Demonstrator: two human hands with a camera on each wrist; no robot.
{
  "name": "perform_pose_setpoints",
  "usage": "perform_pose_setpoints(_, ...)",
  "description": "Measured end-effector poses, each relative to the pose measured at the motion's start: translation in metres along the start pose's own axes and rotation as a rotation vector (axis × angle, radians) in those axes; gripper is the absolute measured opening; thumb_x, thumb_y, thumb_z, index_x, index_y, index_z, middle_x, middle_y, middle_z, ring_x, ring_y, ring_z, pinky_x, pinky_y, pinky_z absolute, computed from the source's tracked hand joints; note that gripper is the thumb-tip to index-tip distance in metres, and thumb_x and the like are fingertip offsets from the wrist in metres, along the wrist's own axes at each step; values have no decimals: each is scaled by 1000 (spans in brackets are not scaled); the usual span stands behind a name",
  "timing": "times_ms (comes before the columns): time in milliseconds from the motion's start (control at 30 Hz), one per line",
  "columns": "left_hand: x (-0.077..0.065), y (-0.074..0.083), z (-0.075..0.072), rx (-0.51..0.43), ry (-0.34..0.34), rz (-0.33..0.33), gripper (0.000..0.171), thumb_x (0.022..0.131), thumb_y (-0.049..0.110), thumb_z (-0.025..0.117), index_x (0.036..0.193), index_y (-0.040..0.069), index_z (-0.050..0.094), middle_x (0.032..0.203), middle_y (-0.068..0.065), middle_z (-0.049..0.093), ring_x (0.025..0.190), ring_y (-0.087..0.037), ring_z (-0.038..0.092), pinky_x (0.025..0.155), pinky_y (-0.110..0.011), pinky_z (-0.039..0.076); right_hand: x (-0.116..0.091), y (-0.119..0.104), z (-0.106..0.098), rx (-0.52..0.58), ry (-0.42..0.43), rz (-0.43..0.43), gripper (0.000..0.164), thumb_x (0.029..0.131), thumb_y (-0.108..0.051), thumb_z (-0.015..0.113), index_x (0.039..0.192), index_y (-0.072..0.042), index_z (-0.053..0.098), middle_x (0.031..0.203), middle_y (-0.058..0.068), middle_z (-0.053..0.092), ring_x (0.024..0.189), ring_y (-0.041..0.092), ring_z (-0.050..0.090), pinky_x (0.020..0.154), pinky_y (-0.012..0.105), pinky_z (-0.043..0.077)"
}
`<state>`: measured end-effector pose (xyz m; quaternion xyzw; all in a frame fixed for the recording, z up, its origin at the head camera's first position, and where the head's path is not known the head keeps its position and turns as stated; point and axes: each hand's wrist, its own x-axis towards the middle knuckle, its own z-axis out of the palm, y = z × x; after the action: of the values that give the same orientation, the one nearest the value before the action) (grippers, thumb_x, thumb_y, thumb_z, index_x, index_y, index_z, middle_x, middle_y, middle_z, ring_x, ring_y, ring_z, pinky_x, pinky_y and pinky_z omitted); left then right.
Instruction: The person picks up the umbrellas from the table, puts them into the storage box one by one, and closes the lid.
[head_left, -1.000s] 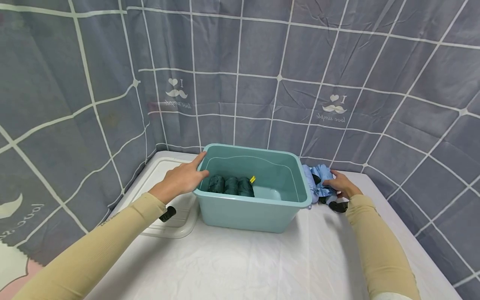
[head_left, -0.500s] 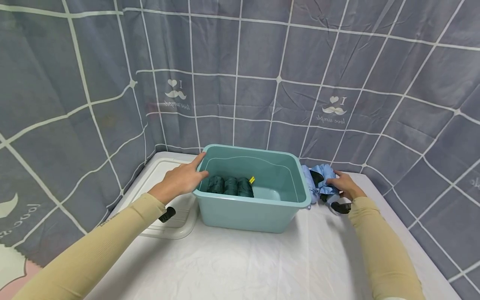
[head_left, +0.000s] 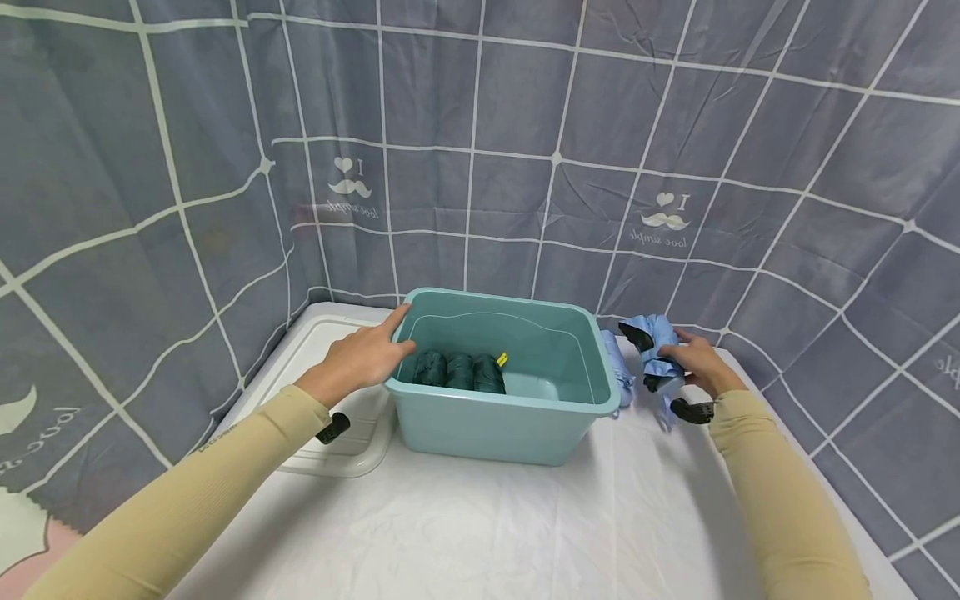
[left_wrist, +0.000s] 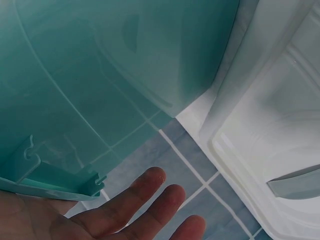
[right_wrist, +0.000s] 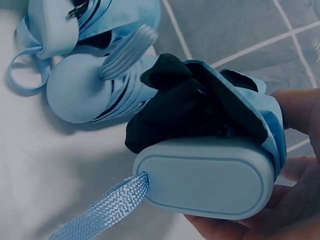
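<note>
Blue canopy may slip, so we clasp the folding umbrella, right hand beside its likely-rigid handle.

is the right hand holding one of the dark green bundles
No, the right hand holds a light blue umbrella with a woven strap.

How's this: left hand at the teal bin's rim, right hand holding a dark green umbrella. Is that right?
Not the colour: the right wrist view shows the right hand holding a light blue umbrella. The rest stands.
</note>
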<state>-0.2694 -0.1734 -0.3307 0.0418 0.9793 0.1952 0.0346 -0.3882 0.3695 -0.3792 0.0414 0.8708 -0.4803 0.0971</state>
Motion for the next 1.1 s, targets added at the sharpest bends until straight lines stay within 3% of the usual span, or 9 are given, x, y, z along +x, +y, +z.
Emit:
perform_pose_setpoints(233, 0, -1, -2, 0, -4, 1, 74, 100, 52, 36, 164, 33, 2, 143, -22, 56, 100, -35, 65, 66, -45, 45, -12, -16, -6, 3, 13, -10, 86, 99, -20, 55, 162, -6, -2, 158, 36, 18, 87, 11, 57, 72, 32, 56)
perform_pose_setpoints(533, -1, -2, -3, -1, -5, 9, 75, 100, 52, 36, 164, 32, 2, 143, -24, 55, 102, -36, 65, 66, -45, 46, -28, -38, -7, 16, 20, -46, 83, 99, -18, 54, 162, -5, 2, 146, 35, 32, 79, 4, 57, 70, 28, 54)
perform_pose_setpoints(833, -3, -4, -4, 0, -7, 11, 75, 100, 52, 35, 164, 31, 2, 144, -24, 54, 105, -38, 65, 69, -48, 47, -45, -64, -8, -47, 36, -65, 85, 98, -21, 57, 162, -8, 3, 149, 36, 31, 78, 4, 56, 68, 26, 54)
perform_pose_setpoints(1100, -4, -5, -5, -1, -9, 20, 75, 100, 51, 35, 164, 30, 3, 144, -25, 54, 103, -38, 65, 69, -48, 46, -59, -84, -4, -35, 35, -92, 85, 98, -19, 59, 163, -10, 5, 144, 33, 35, 74, 1, 58, 66, 24, 54)
